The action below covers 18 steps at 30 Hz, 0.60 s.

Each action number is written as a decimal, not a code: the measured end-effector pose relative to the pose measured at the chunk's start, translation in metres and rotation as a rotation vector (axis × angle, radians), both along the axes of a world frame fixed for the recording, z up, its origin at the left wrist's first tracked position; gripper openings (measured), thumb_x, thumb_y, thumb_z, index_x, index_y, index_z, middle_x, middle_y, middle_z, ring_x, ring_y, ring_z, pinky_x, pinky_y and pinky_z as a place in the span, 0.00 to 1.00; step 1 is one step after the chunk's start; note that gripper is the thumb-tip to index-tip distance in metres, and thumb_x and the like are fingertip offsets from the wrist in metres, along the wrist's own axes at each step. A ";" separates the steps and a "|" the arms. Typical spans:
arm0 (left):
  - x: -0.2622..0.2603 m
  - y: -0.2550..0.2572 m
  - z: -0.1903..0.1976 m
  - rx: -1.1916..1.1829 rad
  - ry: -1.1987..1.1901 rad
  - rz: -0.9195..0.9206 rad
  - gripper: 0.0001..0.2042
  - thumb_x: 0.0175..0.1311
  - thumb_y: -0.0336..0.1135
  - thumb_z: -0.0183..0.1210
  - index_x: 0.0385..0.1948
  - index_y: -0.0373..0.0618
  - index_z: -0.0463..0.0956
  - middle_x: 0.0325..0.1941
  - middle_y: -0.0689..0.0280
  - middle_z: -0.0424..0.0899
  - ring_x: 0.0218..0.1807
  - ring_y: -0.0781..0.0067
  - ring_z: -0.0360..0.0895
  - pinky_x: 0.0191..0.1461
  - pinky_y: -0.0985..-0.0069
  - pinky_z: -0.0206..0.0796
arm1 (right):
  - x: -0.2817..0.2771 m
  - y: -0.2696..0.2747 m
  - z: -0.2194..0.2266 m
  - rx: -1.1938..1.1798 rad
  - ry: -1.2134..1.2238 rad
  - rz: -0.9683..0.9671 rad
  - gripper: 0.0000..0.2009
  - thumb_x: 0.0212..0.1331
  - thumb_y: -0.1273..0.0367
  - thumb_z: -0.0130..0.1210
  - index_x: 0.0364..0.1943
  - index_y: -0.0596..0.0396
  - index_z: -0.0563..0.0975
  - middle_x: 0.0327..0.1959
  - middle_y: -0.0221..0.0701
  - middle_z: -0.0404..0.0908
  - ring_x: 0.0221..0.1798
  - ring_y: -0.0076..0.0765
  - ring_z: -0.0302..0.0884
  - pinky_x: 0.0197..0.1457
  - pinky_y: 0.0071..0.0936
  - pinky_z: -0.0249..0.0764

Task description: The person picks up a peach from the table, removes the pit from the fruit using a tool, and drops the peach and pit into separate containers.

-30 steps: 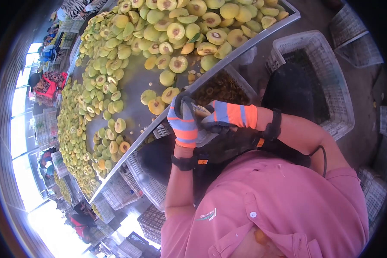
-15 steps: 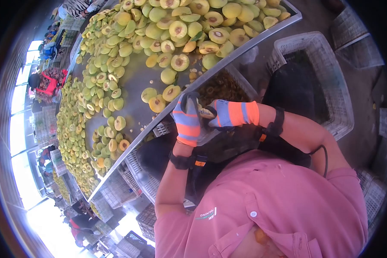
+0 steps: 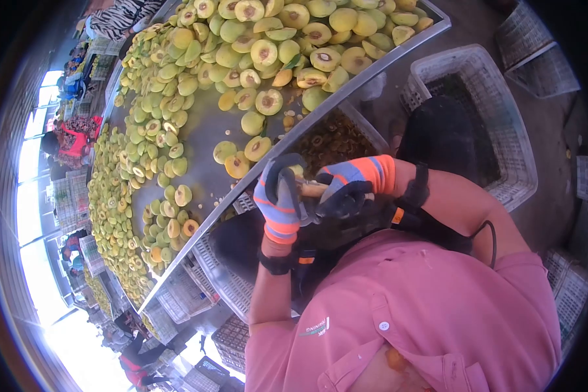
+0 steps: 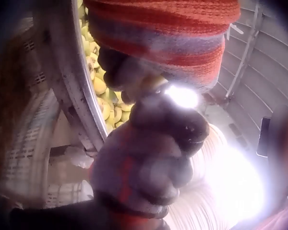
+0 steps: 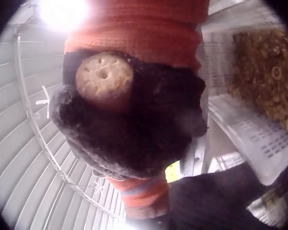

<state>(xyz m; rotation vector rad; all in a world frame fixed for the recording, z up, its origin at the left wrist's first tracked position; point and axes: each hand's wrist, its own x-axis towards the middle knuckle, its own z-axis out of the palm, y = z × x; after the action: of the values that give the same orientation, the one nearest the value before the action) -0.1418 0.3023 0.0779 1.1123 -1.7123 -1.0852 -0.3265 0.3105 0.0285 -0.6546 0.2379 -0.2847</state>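
Both hands wear orange and grey striped gloves with dark palms, close together at the near edge of a metal table (image 3: 206, 225). My left hand (image 3: 277, 202) curls round a yellow-green fruit piece (image 3: 296, 170), mostly hidden by the fingers. In my right hand (image 3: 354, 183) is a tool with a pale wooden handle (image 3: 312, 189). The handle's round, pitted butt end (image 5: 104, 75) shows against the dark palm in the right wrist view; its working end is hidden between the hands. The right hand's curled fingers (image 4: 158, 177) show below the left cuff in the left wrist view.
Halved yellow-green fruit (image 3: 264, 52) with brown centres heaps the table. Below its edge stands a bin of brown scraps (image 3: 336, 140). A large white crate (image 3: 519, 130) is to the right, more crates (image 3: 228, 271) at lower left. Other people (image 3: 75, 140) work along the far left.
The right hand has rolled over and come down slightly, so the pale wooden handle now shows between the hands. The left hand has dipped slightly, still holding the fruit piece.
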 end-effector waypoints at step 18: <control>0.133 0.031 0.054 -0.025 -1.277 0.722 0.21 0.61 0.46 0.60 0.51 0.42 0.76 0.46 0.50 0.81 0.43 0.47 0.80 0.47 0.60 0.73 | 0.009 -0.007 0.035 0.347 0.580 -0.494 0.14 0.63 0.58 0.56 0.31 0.54 0.77 0.19 0.26 0.74 0.17 0.26 0.72 0.17 0.23 0.66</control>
<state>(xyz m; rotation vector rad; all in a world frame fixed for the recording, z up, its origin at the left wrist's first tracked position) -0.0085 0.3329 0.1323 2.4232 -1.8202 0.2383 -0.3175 0.3034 0.0632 -0.3101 0.9907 -0.5093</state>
